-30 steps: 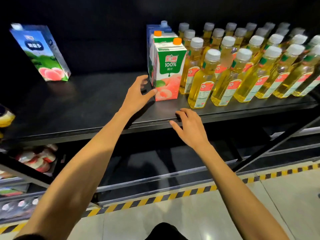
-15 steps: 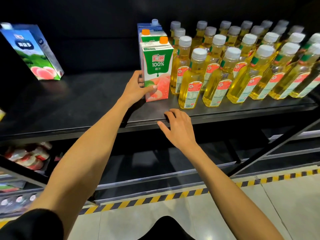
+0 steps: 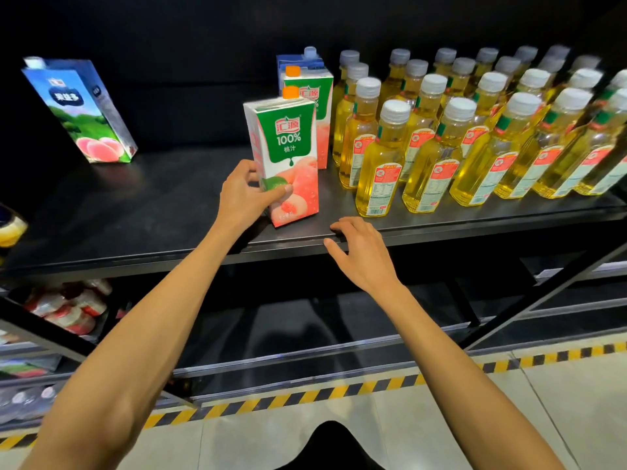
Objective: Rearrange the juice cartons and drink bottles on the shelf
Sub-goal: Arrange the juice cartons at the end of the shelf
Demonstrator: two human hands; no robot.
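Fingers (image 3: 252, 171) and thumb of the left hand (image 3: 242, 195) clamp the lower part of the front peach juice carton (image 3: 286, 157), which stands near the front edge of the black shelf (image 3: 135, 212), tilted slightly; whether its base rests flat is unclear. A second green carton (image 3: 314, 96) stands behind it, mostly hiding a blue carton (image 3: 298, 60). The right hand (image 3: 361, 251) rests with fingers spread, holding nothing, on the shelf lip. Rows of yellow drink bottles (image 3: 383, 164) fill the right side, the rearmost blurred. Another blue carton (image 3: 86, 110) leans far left.
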